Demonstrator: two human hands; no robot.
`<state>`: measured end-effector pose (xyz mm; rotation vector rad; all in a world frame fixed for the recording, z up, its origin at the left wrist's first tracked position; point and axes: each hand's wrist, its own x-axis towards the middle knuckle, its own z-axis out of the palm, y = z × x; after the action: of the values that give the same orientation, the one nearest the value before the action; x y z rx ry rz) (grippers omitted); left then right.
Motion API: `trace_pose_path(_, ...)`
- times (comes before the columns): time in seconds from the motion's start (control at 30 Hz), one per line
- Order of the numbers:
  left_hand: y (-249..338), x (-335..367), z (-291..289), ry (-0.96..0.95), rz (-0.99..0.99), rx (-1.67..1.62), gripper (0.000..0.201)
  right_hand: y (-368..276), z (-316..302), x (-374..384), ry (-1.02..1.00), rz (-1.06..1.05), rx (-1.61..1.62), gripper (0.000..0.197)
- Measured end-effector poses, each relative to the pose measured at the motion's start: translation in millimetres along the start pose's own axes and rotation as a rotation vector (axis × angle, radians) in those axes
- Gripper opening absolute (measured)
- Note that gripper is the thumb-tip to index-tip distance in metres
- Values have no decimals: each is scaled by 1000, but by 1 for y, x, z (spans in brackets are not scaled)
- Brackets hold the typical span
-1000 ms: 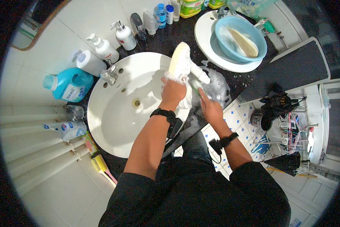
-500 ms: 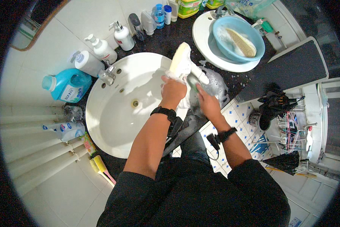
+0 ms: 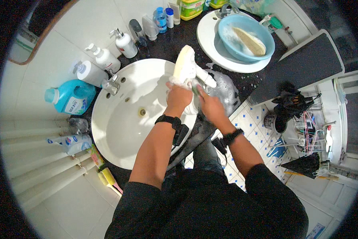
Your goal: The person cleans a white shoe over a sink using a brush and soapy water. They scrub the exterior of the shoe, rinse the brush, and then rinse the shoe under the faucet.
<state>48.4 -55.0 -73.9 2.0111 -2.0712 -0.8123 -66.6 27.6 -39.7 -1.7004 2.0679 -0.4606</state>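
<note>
My left hand (image 3: 179, 97) is closed around a wet white shoe (image 3: 185, 67) with a cream sole, held up over the right rim of the white sink (image 3: 107, 143). A white flap, perhaps its tongue, sticks out to the right. Fingers wrapped, my right hand (image 3: 211, 106) grips a brush (image 3: 195, 88) with a greenish part against the shoe's near end; its bristles are hidden. Suds (image 3: 225, 88) cover the dark counter just beyond. A second shoe (image 3: 248, 41) lies sole up in foamy water inside a blue basin (image 3: 272, 44).
The basin stands in a second white sink (image 3: 206, 44). Pump bottles (image 3: 125, 44) and a blue detergent jug (image 3: 73, 97) line the wall behind the tap (image 3: 112, 85). Yellow-bristled brushes (image 3: 108, 176) lie at lower left. To the right are a dark panel (image 3: 306, 65) and hangers (image 3: 308, 131).
My right hand has moved slightly left with the brush, closer to the shoe. The left hand still holds the shoe, and the whole view has shifted a little.
</note>
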Motion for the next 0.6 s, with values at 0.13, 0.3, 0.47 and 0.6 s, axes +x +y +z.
trace_pose_path(0.13, 23, -3, -15, -97, 82, -62, 62, 21, 27, 57, 141, -45, 17, 34)
trace_pose_path(0.3, -8, 7, 2, -106, 242, 51, 57, -24, 11, 17, -85, 118, 17, 40)
trace_pose_path(0.47, 12, 0, -11, -151, 210, -35, 54, -11, 13, 38, -27, 115, -43, 31)
trace_pose_path(0.6, -2, 16, 4, -161, 108, -72, 59, -14, 14, 51, 26, 106, -130, 27)
